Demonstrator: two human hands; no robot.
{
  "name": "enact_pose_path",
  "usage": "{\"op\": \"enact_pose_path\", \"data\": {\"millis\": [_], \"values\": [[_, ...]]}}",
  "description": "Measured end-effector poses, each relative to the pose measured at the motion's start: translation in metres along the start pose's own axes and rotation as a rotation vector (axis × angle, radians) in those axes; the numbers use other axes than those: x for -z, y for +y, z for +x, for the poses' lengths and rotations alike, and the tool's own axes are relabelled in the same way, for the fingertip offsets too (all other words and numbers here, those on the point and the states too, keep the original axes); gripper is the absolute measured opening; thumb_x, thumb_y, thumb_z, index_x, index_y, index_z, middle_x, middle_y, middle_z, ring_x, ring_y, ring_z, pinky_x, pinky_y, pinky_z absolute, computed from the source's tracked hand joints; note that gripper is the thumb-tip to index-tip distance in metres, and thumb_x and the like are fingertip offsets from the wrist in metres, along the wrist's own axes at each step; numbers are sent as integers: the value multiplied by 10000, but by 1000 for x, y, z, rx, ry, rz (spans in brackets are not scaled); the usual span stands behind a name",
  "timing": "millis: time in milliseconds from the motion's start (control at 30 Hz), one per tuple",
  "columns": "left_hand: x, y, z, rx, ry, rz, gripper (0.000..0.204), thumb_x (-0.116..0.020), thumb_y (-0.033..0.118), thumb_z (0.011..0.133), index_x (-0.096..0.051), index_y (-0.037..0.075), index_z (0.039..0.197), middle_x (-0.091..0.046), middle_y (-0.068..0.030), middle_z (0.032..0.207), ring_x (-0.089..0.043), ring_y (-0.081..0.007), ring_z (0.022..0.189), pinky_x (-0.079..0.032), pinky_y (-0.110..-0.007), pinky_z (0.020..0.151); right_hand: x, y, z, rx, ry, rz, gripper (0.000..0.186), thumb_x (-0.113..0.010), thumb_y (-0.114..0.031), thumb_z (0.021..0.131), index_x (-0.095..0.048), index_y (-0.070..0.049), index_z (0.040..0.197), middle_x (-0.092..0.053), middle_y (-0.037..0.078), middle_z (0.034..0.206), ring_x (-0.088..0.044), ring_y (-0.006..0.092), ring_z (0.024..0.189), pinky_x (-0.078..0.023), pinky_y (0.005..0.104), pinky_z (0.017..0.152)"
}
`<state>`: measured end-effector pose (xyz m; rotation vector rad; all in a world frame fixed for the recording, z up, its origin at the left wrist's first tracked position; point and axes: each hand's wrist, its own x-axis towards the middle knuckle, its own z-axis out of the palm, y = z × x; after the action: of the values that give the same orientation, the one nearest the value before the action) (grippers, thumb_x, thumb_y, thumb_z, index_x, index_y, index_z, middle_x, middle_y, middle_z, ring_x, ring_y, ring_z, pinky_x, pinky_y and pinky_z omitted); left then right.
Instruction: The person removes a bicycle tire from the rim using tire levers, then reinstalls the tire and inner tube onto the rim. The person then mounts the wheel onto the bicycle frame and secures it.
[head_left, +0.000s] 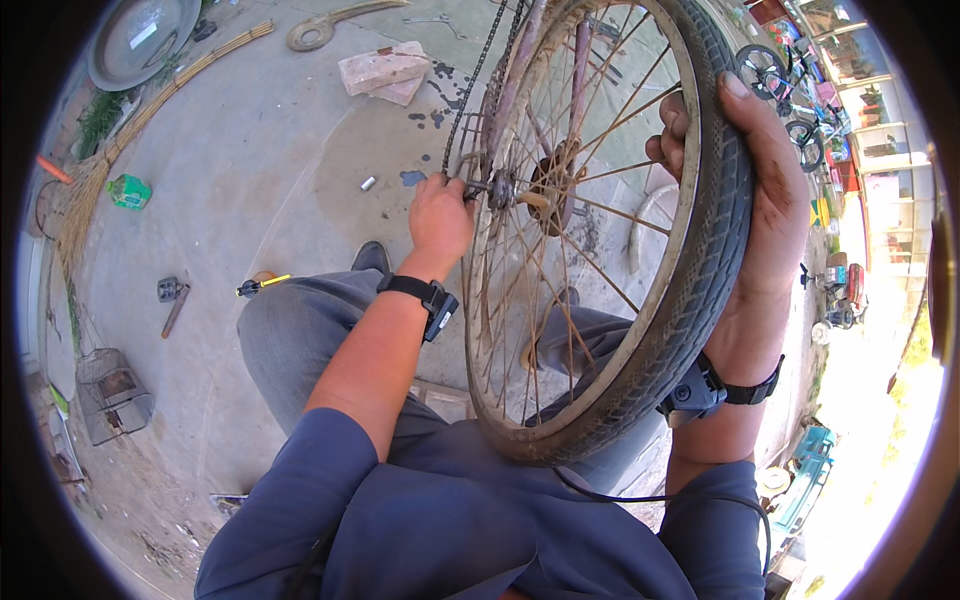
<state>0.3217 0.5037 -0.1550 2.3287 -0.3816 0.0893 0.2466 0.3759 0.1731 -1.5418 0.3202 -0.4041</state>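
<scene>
A bicycle wheel (716, 262) with a worn black tyre and rusty spokes stands tilted in front of me, its lower edge against my lap. My right hand (768, 170) grips the tyre and rim on the right side, thumb on the tread and fingertips curled in among the spokes. My left hand (441, 222) is closed at the end of the axle (478, 187), beside the hub (503, 190); its fingertips are partly hidden, and I cannot make out any small part in them. A chain (468, 95) runs up from the hub along the rusty frame (524, 50).
Pinkish bricks (385, 72) lie on the concrete ahead, with a small metal cylinder (368, 183) nearer. To the left are a hammer (176, 305), a green container (130, 191), a straw broom (150, 115) and a wire basket (112, 395). More bicycles (763, 72) stand far right.
</scene>
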Motion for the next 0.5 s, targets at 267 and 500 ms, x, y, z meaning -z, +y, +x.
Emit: {"op": "enact_pose_path", "data": {"millis": [267, 500], "values": [[-4, 8, -12, 6, -37, -22, 197, -772, 191, 847, -707, 37, 952, -630, -155, 1013, -604, -388, 1021, -507, -498, 864, 10, -1, -6, -3, -32, -14, 350, -600, -305, 1011, -652, 38, 1054, -675, 143, 871, -652, 161, 694, -536, 351, 865], [3, 8, -8, 15, -107, -107, 228, -754, 198, 859, -714, 18, 993, -699, -204, 995, -621, -408, 994, -517, -502, 860, 11, -3, -11, -2, -4, -10, 319, -604, -291, 1011, -646, 25, 1032, -669, 142, 871, -628, 160, 673, -533, 354, 858]]}}
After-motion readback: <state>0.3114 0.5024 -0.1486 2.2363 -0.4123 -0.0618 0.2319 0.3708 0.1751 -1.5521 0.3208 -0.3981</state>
